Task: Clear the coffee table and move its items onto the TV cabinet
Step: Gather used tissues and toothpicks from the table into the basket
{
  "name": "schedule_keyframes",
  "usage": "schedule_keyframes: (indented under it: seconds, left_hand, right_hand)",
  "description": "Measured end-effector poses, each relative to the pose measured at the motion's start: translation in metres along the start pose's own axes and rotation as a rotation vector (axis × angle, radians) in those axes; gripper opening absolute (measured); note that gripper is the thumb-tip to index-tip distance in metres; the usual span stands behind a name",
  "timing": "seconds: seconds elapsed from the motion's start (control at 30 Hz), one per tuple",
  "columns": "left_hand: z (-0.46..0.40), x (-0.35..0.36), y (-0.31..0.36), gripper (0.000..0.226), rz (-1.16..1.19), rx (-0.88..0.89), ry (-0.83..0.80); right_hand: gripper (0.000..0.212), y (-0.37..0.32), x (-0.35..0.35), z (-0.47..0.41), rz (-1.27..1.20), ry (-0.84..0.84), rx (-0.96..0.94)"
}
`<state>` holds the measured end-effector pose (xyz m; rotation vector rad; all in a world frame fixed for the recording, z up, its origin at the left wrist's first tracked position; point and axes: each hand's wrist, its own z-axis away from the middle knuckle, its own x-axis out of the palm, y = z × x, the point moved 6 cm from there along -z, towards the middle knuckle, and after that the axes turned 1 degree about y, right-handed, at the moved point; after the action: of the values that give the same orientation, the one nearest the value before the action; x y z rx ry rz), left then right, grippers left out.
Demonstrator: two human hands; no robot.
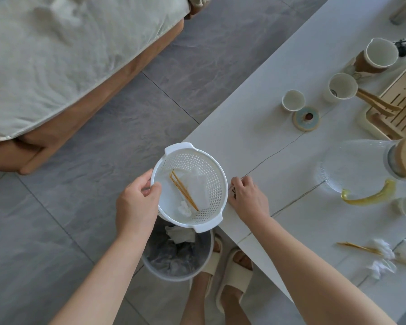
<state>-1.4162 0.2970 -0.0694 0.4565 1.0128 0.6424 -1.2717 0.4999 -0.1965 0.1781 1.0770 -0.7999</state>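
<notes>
A white perforated basket hangs past the coffee table's near-left edge, above a bin. It holds crumpled tissue and yellow tongs. My left hand grips its left rim, thumb inside. My right hand rests with curled fingers on the white coffee table beside the basket's right rim; whether it holds the rim is unclear. On the table stand cups, a coaster, a glass carafe with wooden lid, a brown pitcher and a wooden tea tray.
A grey waste bin with a liner and tissue stands on the floor under the basket. More tissues and a yellow pick lie at the table's near right. A covered sofa fills the upper left. My slippered feet are below.
</notes>
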Motion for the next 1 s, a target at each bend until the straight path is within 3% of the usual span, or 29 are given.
schedule_keyframes:
  seconds: [0.2,0.37,0.53,0.63,0.73,0.87,1.0]
  left_hand:
    - [0.008,0.002,-0.008,0.033,0.008,0.002,0.001]
    - [0.018,0.003,-0.012,0.034,0.002,-0.016,-0.005]
    - [0.023,0.008,-0.008,0.035,0.006,-0.010,-0.027]
    - [0.022,0.011,-0.004,0.037,-0.001,-0.011,-0.041]
    - [0.028,0.014,0.005,0.037,-0.005,-0.012,-0.064]
    - [0.042,0.020,0.017,0.038,-0.053,-0.012,-0.080]
    - [0.063,0.031,0.023,0.040,-0.055,-0.041,-0.136]
  right_hand:
    - [0.020,0.009,0.001,0.001,-0.001,-0.034,-0.004]
    - [0.007,0.022,-0.006,0.002,-0.091,-0.066,0.124]
    - [0.012,0.034,-0.010,0.003,-0.060,-0.079,0.171]
    - [0.008,0.044,-0.014,0.008,-0.199,-0.092,0.217]
    - [0.009,0.045,-0.037,0.022,-0.521,-0.039,0.278]
    - [0.011,0.018,-0.090,0.054,-0.780,0.145,0.156]
    - [0.011,-0.026,-0.119,0.085,-0.590,0.171,-0.143]
